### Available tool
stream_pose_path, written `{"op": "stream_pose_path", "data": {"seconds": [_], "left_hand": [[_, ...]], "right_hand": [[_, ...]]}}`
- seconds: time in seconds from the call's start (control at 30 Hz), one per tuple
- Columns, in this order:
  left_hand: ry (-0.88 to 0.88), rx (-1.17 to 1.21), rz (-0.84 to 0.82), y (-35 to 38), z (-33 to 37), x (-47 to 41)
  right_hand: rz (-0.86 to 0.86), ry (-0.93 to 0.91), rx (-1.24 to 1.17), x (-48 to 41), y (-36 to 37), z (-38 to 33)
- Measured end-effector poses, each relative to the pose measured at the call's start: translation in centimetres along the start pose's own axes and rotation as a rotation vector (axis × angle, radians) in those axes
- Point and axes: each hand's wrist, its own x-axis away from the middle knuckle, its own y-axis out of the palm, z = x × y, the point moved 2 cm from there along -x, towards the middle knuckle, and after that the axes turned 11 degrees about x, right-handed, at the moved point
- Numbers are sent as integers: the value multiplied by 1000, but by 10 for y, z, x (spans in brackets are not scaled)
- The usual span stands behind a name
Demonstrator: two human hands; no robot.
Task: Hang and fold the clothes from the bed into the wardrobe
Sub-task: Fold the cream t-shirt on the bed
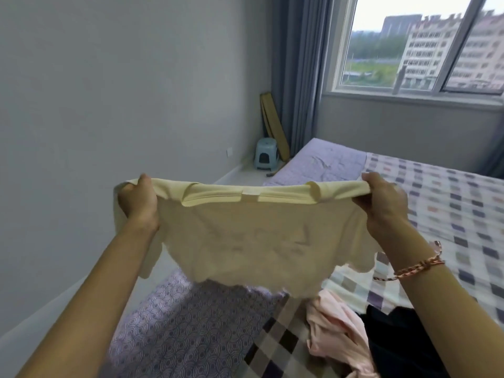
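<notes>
A person holds a cream T-shirt (245,241) spread in the air over the near end of the bed (450,214), collar uppermost. The left hand (139,200) grips one shoulder of the shirt, its fingers curled over the top seam and mostly hidden behind the cloth. The right hand (381,203), with a braided bracelet (420,266) at the wrist, grips the other shoulder, fingers closed round bunched fabric so that little more than the knuckles and the back of the hand show. The shirt is stretched between the two hands. Its lower hem is smeared by motion blur, and whether it brushes the bedding cannot be told. A faint print shows through the fabric but is unreadable, and one sleeve hangs behind the left forearm. On the bed, below the hem, a crumpled pink garment (335,331) lies just beside a dark garment (403,339), which is partly covered by the right forearm and cut off at the bottom edge. Beyond the bed's far left corner, a pale blue stool (266,156) stands on the floor near flat boards (272,124) that lean beside a grey curtain (297,64). A window (409,42) overlooks the bed's far end.
</notes>
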Motion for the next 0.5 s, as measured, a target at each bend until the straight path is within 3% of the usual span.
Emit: {"op": "stream_pose_path", "data": {"seconds": [0.23,0.5], "left_hand": [[-9,-9,6,29,24,-41],[-152,92,-189,122,40,-127]], "right_hand": [[-104,36,171,-40,27,-27],[-134,118,-6,-122,116,-42]]}}
